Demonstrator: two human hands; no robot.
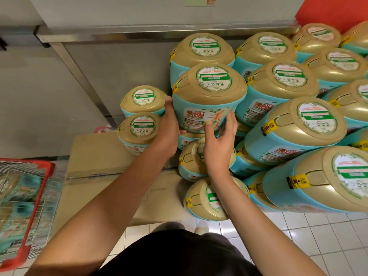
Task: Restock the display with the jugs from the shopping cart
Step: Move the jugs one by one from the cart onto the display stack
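Note:
A turquoise jug with a gold lid (209, 92) sits at the left end of the stacked display, one layer up. My left hand (168, 124) lies against its left side, fingers straight. My right hand (219, 144) presses its front label with spread fingers. Several like jugs (294, 124) are stacked to the right, and two lower jugs (142, 114) stand to the left on a cardboard box (103, 152). The red shopping cart (25, 206) at the lower left holds more turquoise jugs, blurred behind its wire.
A grey wall panel with a steel rail (119, 32) runs behind the display. More cardboard (159, 200) lies under the jugs in front. White floor tiles (318, 246) spread at the lower right. A red wall (334, 10) shows at the top right.

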